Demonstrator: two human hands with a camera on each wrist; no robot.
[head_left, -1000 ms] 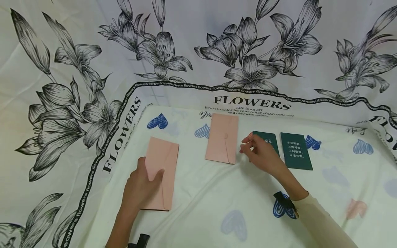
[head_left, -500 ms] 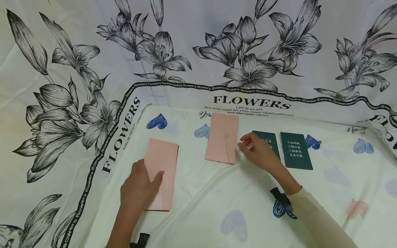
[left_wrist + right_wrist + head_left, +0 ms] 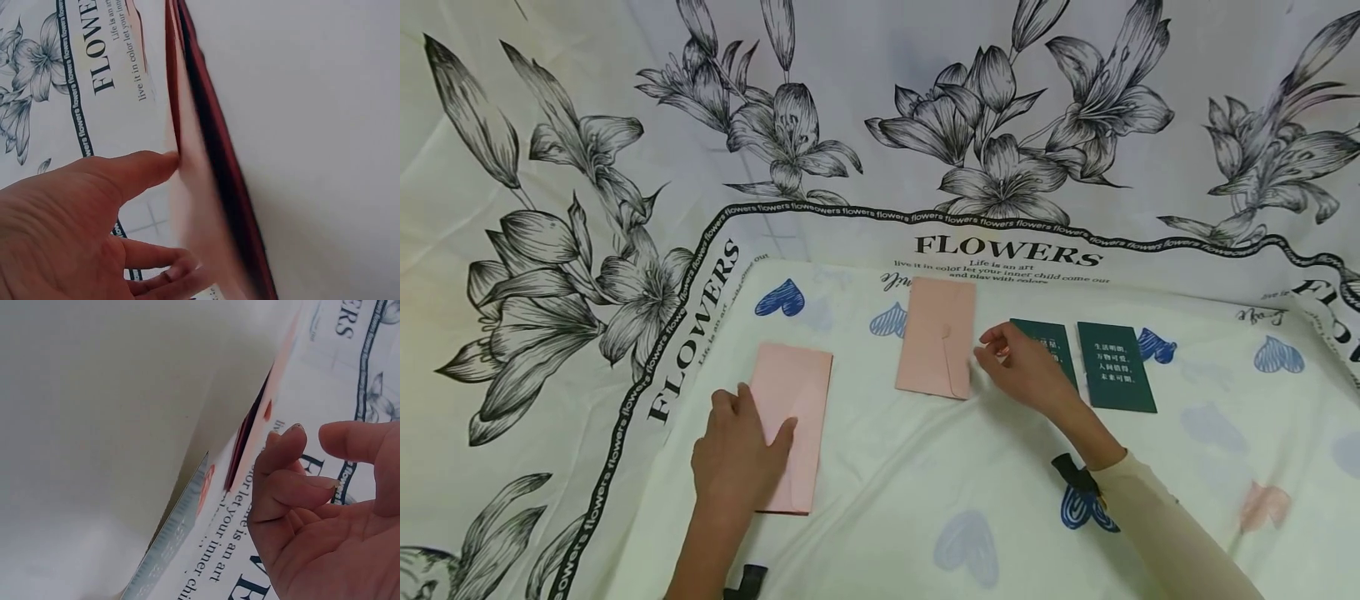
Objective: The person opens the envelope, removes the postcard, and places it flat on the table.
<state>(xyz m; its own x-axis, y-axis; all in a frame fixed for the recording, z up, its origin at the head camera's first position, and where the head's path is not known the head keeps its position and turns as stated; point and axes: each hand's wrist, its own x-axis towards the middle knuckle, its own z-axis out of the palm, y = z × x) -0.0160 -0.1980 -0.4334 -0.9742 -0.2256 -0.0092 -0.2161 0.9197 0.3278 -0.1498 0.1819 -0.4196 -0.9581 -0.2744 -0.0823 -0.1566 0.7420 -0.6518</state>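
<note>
My left hand [image 3: 730, 450] lies at the left side of a pink envelope [image 3: 797, 392], thumb over its face and the other fingers along its left edge. In the left wrist view the thumb tip touches the envelope [image 3: 195, 187], whose near side shows a dark gap between layers. A second pink envelope [image 3: 936, 333], flap side up, lies further back in the middle. Just right of it my right hand [image 3: 1022, 367] hovers with loosely bent fingers and nothing between them. It partly hides one dark green card [image 3: 1054, 340]. Another green card [image 3: 1117, 367] with white characters lies beside that one.
All of this lies on a pale cloth [image 3: 880, 517] printed with hearts and, along its border, flowers and lettering. A black strap [image 3: 1075, 475] sits at the right wrist; another strap [image 3: 748, 582] shows at the left wrist.
The left hand has shifted slightly left, its fingers drawing back along the envelope's edge. The right hand has moved a little left and then stayed nearly still. The cards have not moved.
</note>
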